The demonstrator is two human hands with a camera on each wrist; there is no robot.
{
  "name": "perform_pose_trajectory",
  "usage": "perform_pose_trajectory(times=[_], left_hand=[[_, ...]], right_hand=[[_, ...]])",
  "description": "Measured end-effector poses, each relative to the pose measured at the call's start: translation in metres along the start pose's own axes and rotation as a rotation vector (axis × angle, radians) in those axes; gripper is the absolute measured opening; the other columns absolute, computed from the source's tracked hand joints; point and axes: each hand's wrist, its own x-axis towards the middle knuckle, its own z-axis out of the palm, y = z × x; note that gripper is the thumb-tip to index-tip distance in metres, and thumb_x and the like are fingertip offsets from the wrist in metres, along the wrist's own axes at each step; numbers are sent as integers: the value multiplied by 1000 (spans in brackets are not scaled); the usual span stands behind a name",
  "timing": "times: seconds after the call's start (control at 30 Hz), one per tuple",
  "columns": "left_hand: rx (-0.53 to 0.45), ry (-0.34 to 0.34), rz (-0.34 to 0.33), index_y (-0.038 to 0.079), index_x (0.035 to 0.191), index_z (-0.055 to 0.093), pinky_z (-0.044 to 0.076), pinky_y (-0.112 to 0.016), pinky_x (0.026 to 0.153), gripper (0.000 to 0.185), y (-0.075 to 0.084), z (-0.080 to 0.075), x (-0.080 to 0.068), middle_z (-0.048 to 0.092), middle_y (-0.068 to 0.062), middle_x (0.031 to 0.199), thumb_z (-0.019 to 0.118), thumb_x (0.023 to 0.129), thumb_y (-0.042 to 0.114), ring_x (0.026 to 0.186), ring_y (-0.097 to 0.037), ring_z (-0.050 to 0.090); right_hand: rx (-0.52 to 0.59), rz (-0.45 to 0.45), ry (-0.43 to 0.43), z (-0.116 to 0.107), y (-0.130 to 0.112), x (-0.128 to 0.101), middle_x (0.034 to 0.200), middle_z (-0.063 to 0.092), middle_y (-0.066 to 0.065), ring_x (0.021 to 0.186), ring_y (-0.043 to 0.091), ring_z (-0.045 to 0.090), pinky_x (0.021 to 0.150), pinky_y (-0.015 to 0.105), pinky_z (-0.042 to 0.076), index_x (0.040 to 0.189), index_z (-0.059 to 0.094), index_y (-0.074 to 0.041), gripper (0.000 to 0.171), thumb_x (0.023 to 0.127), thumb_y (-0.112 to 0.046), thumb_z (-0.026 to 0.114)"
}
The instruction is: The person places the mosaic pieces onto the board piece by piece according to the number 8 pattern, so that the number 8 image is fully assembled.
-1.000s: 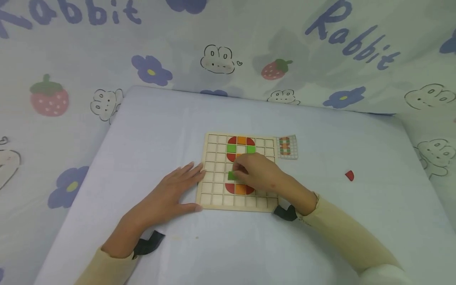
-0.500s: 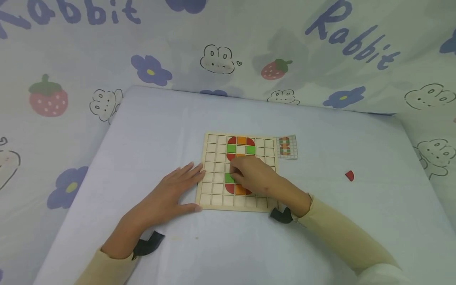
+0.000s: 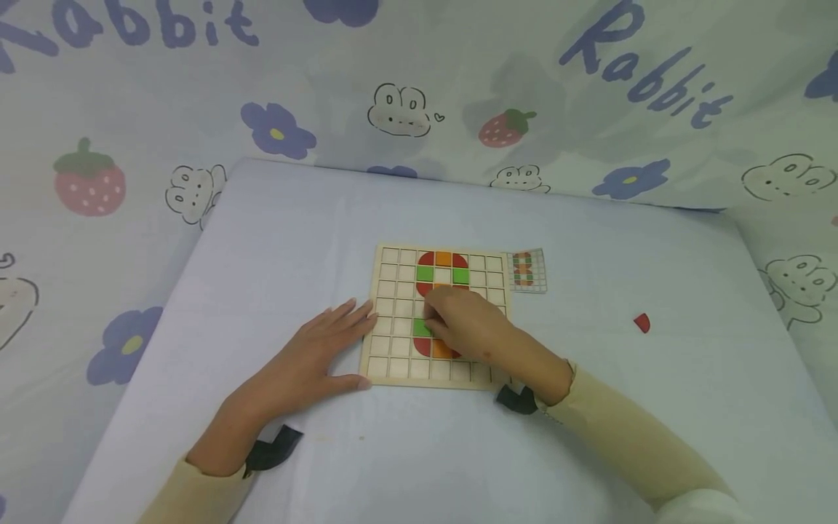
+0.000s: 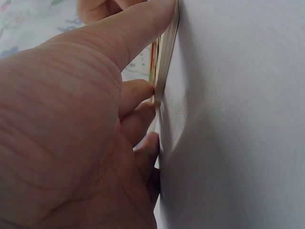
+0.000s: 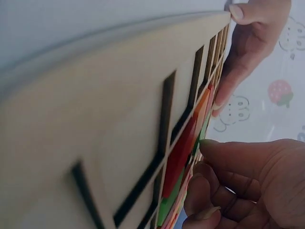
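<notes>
A wooden grid board lies on the pale blue table and holds red, orange and green tiles. My right hand is over the board's middle, its curled fingertips pinching a green square tile that sits in a cell above a red tile. In the right wrist view the same hand curls close beside the green tile and the board. My left hand lies flat on the table, fingers and thumb against the board's left edge. The left wrist view shows this hand touching the board's rim.
A small pattern card lies at the board's upper right corner. A loose red quarter-round piece sits on the table to the right. A cloth printed with rabbits, strawberries and flowers hangs behind and beside the table.
My right hand brought the green tile down and left into a board cell, then stayed on it. The left hand has not moved.
</notes>
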Motion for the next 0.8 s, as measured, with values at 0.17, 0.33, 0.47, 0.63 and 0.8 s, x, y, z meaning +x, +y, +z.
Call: perform_pose_trajectory(times=[0.17, 0.33, 0.47, 0.63, 0.8], left_hand=[[-8, 0, -8, 17, 165, 36, 14, -56, 127, 95, 0, 0, 1, 22, 4, 173, 84, 88, 44, 160, -27, 13], [-10, 0, -18, 17, 164, 36, 13, -56, 128, 95, 1, 0, 0, 23, 3, 172, 84, 87, 45, 160, -27, 12], [-4, -2, -20, 16, 164, 36, 13, -56, 127, 96, 2, 0, 1, 23, 3, 172, 85, 87, 44, 160, -27, 12], [8, -20, -37, 18, 165, 34, 12, -55, 128, 98, 1, 2, 2, 20, 6, 173, 85, 86, 45, 161, -24, 9], [-5, -9, -21, 16, 165, 34, 12, -55, 128, 97, 1, 3, 1, 21, 3, 173, 85, 87, 44, 161, -26, 10]], right_hand=[[22, 16, 6, 0, 11, -12, 84, 59, -8, 78, 12, 55, 69, 27, 51, 94, 65, -18, 8, 99, -15, 70], [100, 20, 76, -5, 31, -41, 88, 60, -9, 81, 12, 55, 70, 28, 53, 98, 68, -16, 5, 100, -17, 72], [154, 50, 173, -20, 54, -70, 93, 63, -8, 86, 13, 58, 73, 32, 55, 105, 71, -12, 6, 100, -14, 72], [84, 129, 289, -42, 100, -104, 97, 68, 1, 88, 18, 61, 73, 39, 55, 109, 72, -7, 10, 100, -12, 71], [9, 294, 386, -60, 150, -140, 100, 71, 14, 89, 29, 64, 69, 41, 53, 114, 70, 2, 27, 106, -22, 64]])
